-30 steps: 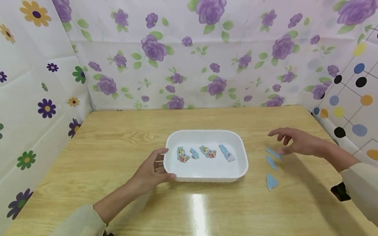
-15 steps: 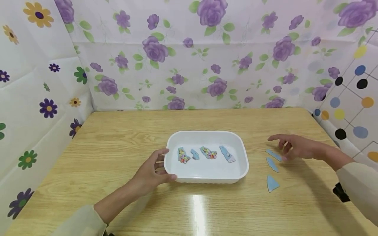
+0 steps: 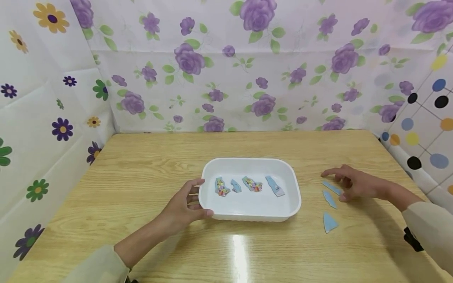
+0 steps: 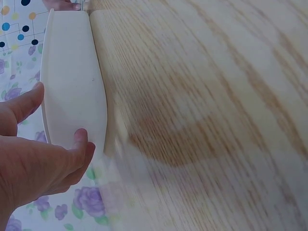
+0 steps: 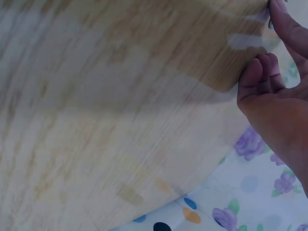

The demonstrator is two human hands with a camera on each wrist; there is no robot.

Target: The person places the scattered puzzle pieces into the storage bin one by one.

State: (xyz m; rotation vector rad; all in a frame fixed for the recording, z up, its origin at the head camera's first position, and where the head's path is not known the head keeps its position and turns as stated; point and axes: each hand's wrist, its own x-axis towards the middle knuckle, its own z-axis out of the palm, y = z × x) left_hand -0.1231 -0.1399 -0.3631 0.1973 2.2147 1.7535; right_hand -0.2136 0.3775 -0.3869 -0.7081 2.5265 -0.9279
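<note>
- Left hand (image 3: 184, 206): rests against the left end of the white tray (image 3: 290, 184), thumb curled along the near rim, fingers bent round the far side of that end; grips the tray wall, as the left wrist view confirms.
- White tray: rectangular with rounded corners, flat on the wooden bench (image 3: 141, 177), roughly at its centre.
- Inside the tray: 4 small pieces in a row along the floor. From left: a multicoloured piece (image 3: 221, 186), a small blue piece (image 3: 235, 186), a second multicoloured piece (image 3: 252, 184), a longer pale blue piece (image 3: 275, 186). All lie flat, near one another, none overlapping.
- Right hand (image 3: 354, 182): low over the bench to the right of the tray, fingers loosely bent and slightly spread, index finger extended toward the tray; holds nothing. Fingertips sit at the far blue shard (image 3: 332, 187); cannot tell whether touching.
- On the bench right of the tray: 3 blue shards in a short column. Far blue shard under the fingertips, middle blue shard (image 3: 330, 199) just below it, near blue shard (image 3: 330, 222) apart from both, wedge-shaped.
- Surround: floral sheet (image 3: 247, 78) behind and to the left, dotted sheet (image 3: 424, 129) at right.
</note>
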